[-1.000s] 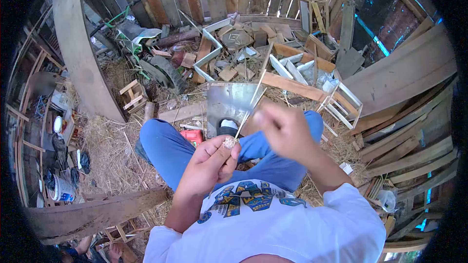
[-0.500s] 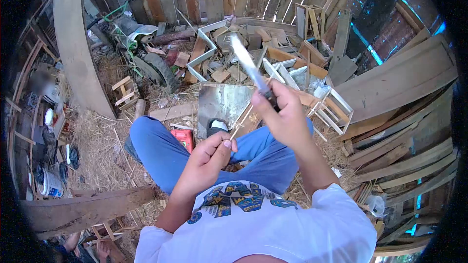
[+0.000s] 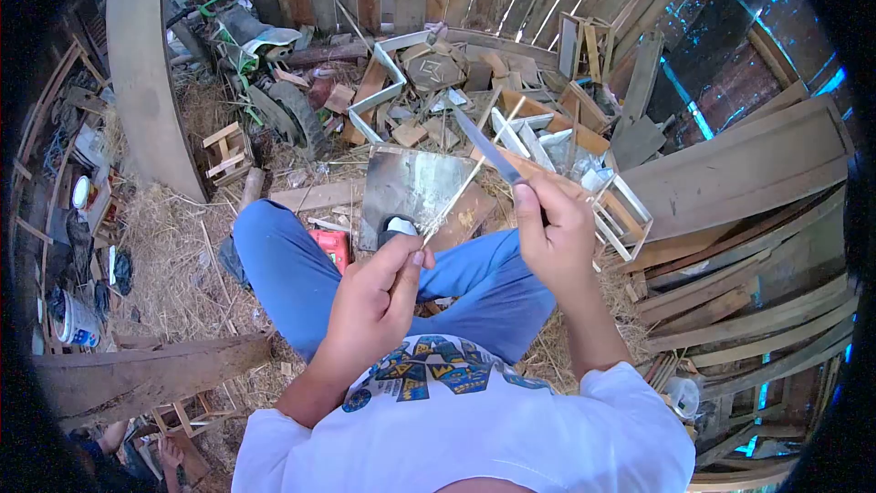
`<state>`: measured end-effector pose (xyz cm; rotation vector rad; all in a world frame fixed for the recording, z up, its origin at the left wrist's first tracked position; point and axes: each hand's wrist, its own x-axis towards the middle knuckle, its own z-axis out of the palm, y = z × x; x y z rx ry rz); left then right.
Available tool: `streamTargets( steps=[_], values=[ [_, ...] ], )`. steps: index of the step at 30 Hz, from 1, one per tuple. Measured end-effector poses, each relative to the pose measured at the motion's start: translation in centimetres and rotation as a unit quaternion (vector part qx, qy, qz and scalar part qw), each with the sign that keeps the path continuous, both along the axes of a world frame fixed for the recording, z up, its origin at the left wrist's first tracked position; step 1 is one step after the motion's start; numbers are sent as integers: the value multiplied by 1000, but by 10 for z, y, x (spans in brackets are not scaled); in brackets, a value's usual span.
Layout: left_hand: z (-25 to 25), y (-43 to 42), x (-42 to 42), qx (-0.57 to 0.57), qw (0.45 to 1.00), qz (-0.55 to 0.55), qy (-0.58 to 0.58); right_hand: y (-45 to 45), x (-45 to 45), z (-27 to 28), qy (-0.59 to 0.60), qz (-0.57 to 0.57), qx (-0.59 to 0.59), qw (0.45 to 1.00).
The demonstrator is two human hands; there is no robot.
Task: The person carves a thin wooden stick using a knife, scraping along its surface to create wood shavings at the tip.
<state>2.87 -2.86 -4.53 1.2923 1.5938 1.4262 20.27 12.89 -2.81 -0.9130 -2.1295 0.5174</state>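
Note:
My left hand (image 3: 379, 285) is closed around the lower end of a thin wooden stick (image 3: 473, 181), which slants up and away to the right. Curled pale shavings (image 3: 436, 222) cling to the stick just above my fingers. In my right hand (image 3: 558, 236) is a knife (image 3: 488, 148), gripped by its dark handle. Its blade points up and to the left, crossing the stick's upper part in view; whether they touch I cannot tell. Both hands are above my crossed legs in blue trousers (image 3: 290, 265).
A worn board (image 3: 392, 184) and a red object (image 3: 330, 246) lie in front of my legs. Beyond are wood scraps (image 3: 429, 73) and a white-edged frame (image 3: 392, 68). Planks (image 3: 730, 173) lean at right. Another person's hand (image 3: 171, 450) shows at lower left.
The knife has moved right and down with my right hand, its blade now beside the stick's upper part. My left hand, still on the stick, is slightly lower. The view has shifted a little.

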Motion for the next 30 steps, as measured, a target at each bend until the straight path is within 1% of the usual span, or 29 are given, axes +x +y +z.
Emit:
streamTargets(
  steps=[1,3,4,5,7,8,9,11,13,15,16,17,18,19,21,23,25,27,28,30],
  values=[
    [1,1,1,7,1000,9,22,-7,1,-3,0,0,0,1000],
    [4,2,-1,19,998,22,50,-28,-4,-11,-71,114,57,989],
    [3,2,-3,19,998,24,51,-31,-8,-9,-44,131,69,988],
    [3,1,-4,16,998,27,51,-25,-10,-6,-42,134,69,988],
    [4,-2,-4,19,997,27,67,-7,-11,0,42,13,-7,999],
    [5,-2,-3,27,996,26,84,-5,-10,-2,12,8,20,1000],
    [2,-2,-4,28,996,28,86,-12,-10,-6,14,9,21,1000],
    [-5,-2,-7,24,994,38,98,-34,-14,-17,-40,147,70,986],
    [-1,-2,-5,33,993,47,104,-27,-16,-10,-34,143,77,986],
    [2,-5,-4,34,992,56,106,-7,-16,1,19,18,19,999],
    [3,-5,-3,29,991,54,119,-11,-16,-5,-5,13,23,1000],
    [5,-4,-5,26,989,51,134,-22,-17,-8,-1,14,25,1000],
    [5,-5,-6,-7,989,49,136,-36,-18,-10,-29,76,37,996],
    [4,-3,-8,-4,989,49,140,-41,-19,-10,-56,136,51,988],
    [0,-2,-7,62,988,55,133,-28,-18,-8,-48,118,32,991],
    [0,-4,-4,43,988,53,139,-12,-18,-1,-13,0,35,999],
    [2,-3,-6,34,986,55,154,-24,-20,-7,-23,15,60,998],
    [-1,-6,-9,-8,987,49,152,-24,-17,-15,-34,77,45,995],
    [-1,-7,-6,-14,988,48,148,-17,-17,-14,-22,42,12,999],
    [4,-3,-1,35,988,70,136,-27,-17,-17,-37,56,6,998]
  ],
)
